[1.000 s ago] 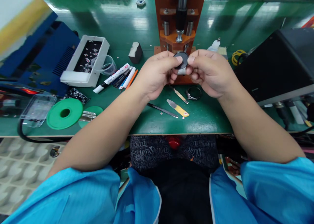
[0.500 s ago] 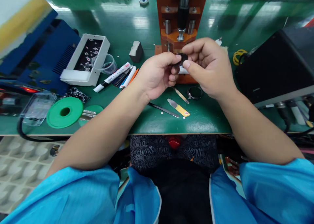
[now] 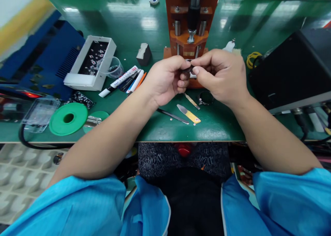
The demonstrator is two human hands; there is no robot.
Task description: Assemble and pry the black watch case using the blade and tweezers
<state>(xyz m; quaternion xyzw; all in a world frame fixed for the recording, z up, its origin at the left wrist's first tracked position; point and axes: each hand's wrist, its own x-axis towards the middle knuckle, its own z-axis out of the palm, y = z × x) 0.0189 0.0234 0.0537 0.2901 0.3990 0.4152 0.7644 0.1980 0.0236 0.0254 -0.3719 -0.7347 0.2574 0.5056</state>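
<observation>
My left hand point(image 3: 167, 79) is closed, its thumb and fingers pinching a small dark round part point(image 3: 186, 70). From the other side my right hand point(image 3: 224, 75) meets it, with thumb and forefinger closed at the part's right edge. The fingers cover most of the part, so its details are hidden. Both hands are in front of the base of an orange hand press point(image 3: 188, 53). Below them on the green bench lie a black ring point(image 3: 206, 98), a yellow-handled blade point(image 3: 188, 114), a smaller narrow tool point(image 3: 191, 101) and a thin dark metal tool point(image 3: 173, 115).
Left of my hands are a white box of small pieces point(image 3: 110, 51), a clear cup point(image 3: 115, 69), several pens point(image 3: 133, 81), a dark block point(image 3: 143, 54) and a green spool point(image 3: 77, 117). A black machine point(image 3: 289, 67) stands at the right, beside yellow cable point(image 3: 253, 59).
My right hand has lowered slightly, and its forefinger and thumb have drawn closer together at the part's edge. My left hand keeps its pinch almost in place.
</observation>
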